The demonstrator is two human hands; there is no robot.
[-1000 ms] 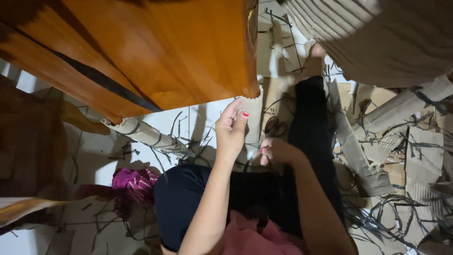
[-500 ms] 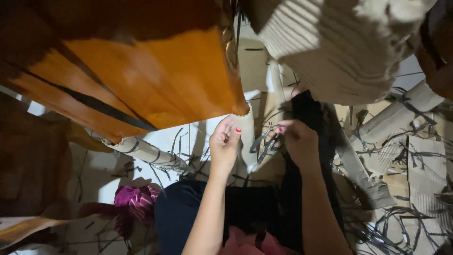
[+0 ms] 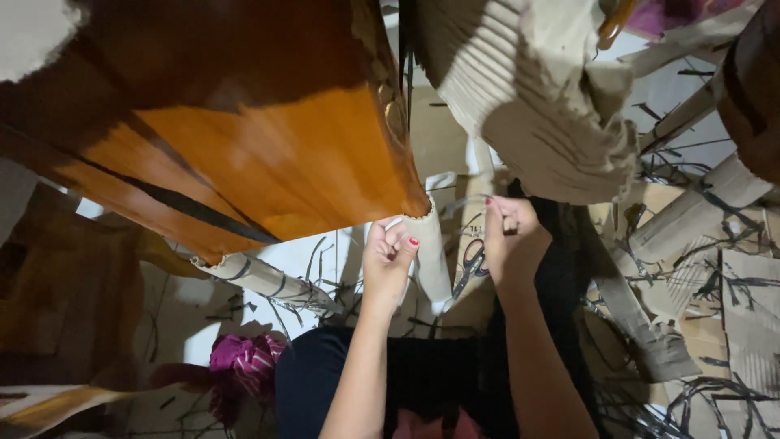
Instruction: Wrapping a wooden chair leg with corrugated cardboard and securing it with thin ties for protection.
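From the head view, your left hand [image 3: 388, 262] pinches the lower corner of the large glossy orange-brown corrugated cardboard sheet [image 3: 268, 154], just above the pale rolled cardboard tube [image 3: 429, 252]. Your right hand [image 3: 512, 237] closes on something small I cannot make out, beside the black-handled scissors [image 3: 470, 264] on the floor. You seem mid-positioning; a steady edge hold comes next.

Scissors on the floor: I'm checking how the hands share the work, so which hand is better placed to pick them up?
The right hand, probably. It hovers just above the scissors, while the left hand grips the cardboard tube.
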